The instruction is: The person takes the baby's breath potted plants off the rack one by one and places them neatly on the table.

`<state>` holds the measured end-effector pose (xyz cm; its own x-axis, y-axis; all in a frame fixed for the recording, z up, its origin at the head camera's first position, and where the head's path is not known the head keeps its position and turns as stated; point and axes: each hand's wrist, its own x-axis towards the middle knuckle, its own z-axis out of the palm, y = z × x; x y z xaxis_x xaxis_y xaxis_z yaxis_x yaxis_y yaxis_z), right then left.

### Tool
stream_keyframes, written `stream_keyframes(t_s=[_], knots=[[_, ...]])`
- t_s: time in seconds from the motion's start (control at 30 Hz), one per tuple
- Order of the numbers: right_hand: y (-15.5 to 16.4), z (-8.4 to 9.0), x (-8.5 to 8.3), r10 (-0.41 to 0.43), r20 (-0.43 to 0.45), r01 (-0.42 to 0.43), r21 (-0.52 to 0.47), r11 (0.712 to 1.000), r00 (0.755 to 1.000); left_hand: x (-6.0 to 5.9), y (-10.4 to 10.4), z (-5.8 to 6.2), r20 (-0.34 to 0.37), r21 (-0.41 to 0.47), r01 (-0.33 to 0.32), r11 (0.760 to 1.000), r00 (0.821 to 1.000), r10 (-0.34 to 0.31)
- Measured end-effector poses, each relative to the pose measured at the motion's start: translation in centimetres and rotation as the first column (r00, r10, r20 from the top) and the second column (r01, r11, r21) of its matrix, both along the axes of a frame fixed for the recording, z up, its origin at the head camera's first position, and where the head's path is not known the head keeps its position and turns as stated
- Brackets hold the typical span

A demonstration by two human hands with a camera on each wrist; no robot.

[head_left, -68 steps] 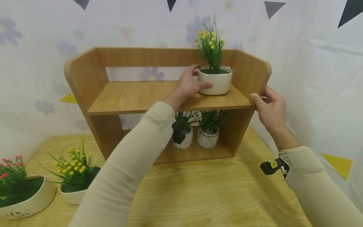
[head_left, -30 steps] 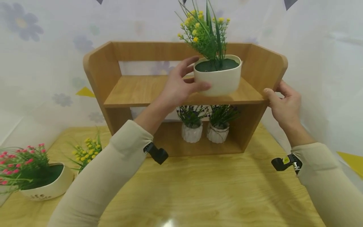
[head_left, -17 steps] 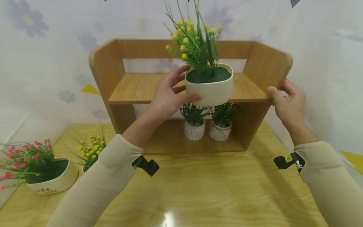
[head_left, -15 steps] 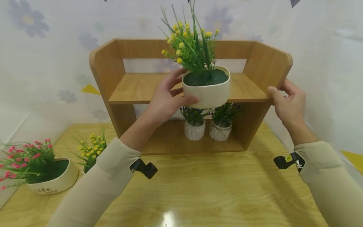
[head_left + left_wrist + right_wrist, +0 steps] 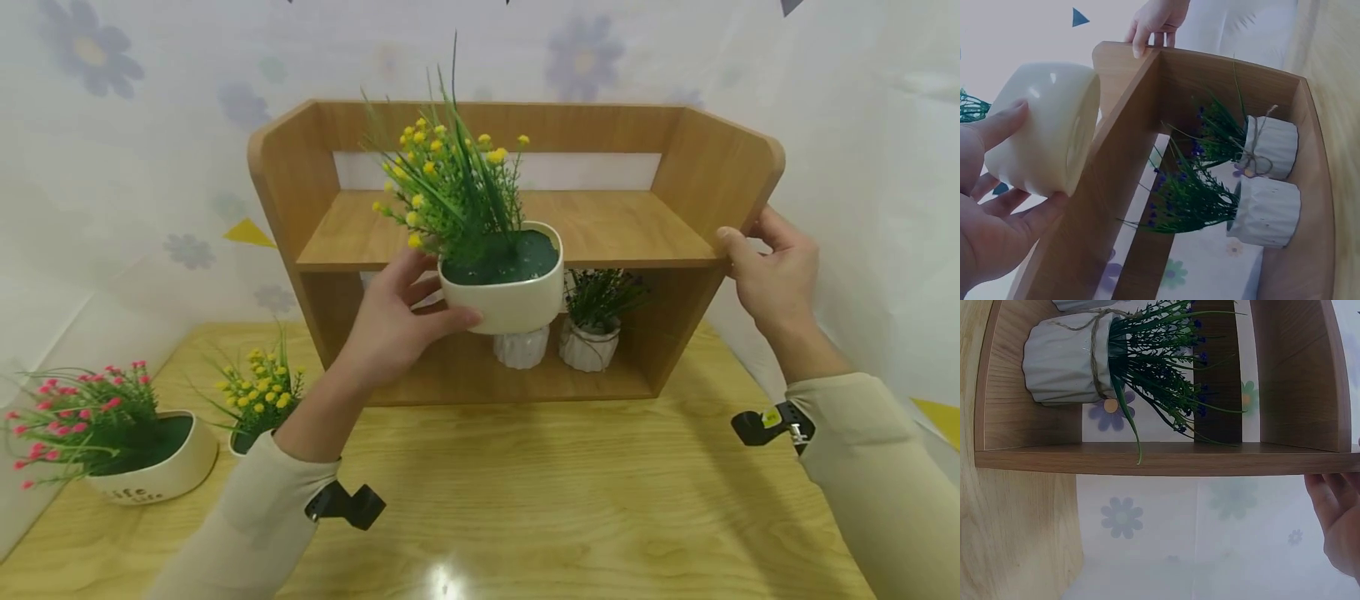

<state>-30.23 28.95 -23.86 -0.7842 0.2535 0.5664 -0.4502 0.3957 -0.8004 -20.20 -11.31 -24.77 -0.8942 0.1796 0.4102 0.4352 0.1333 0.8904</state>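
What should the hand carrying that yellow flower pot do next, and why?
Probably lower it to the left and toward the person. The left hand holds the cream pot in mid-air, off the shelf unit; the tabletop is bare there, and the right hand steadies the unit.

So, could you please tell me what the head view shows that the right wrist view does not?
Only the head view shows the left hand gripping the cream pot of yellow flowers in front of the wooden shelf, plus two flower pots on the table. Only the right wrist view shows the twine and round tag on the ribbed white pot. Both show the shelf, that pot and the right hand.
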Motion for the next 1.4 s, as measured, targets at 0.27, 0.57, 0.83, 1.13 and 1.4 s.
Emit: stream_keyframes(t_s=[0.27,0.57,0.83,1.13,1.4], knots=[[0.2,0.1,-0.1,-0.006,0.0,0.006,-0.016,1.0,1.0,2.0,-1.1,-2.3,0.058,0.06,0.051,0.997,0.997,-0.055],[0.6,0.0,0.0,0.009,-0.023,-0.01,-0.032,0.999,1.0,3.3,-2.0,-5.5,0.158,0.047,0.006,0.999,0.987,-0.013],[0.5,0.0,-0.2,0.032,-0.028,-0.034,-0.053,0.998,0.999,4.0,-3.5,-9.1,0.227,0.081,-0.027,0.996,0.974,0.008],[0.7,-0.1,-0.4,0.061,-0.02,-0.062,-0.073,0.995,0.998,4.6,-5.6,-12.8,0.269,0.017,-0.052,0.998,0.962,0.046],[1.2,-0.1,-0.4,0.032,-0.002,-0.032,-0.055,0.998,0.999,4.6,-6.1,-14.8,0.305,-0.037,-0.044,0.998,0.951,0.053]])
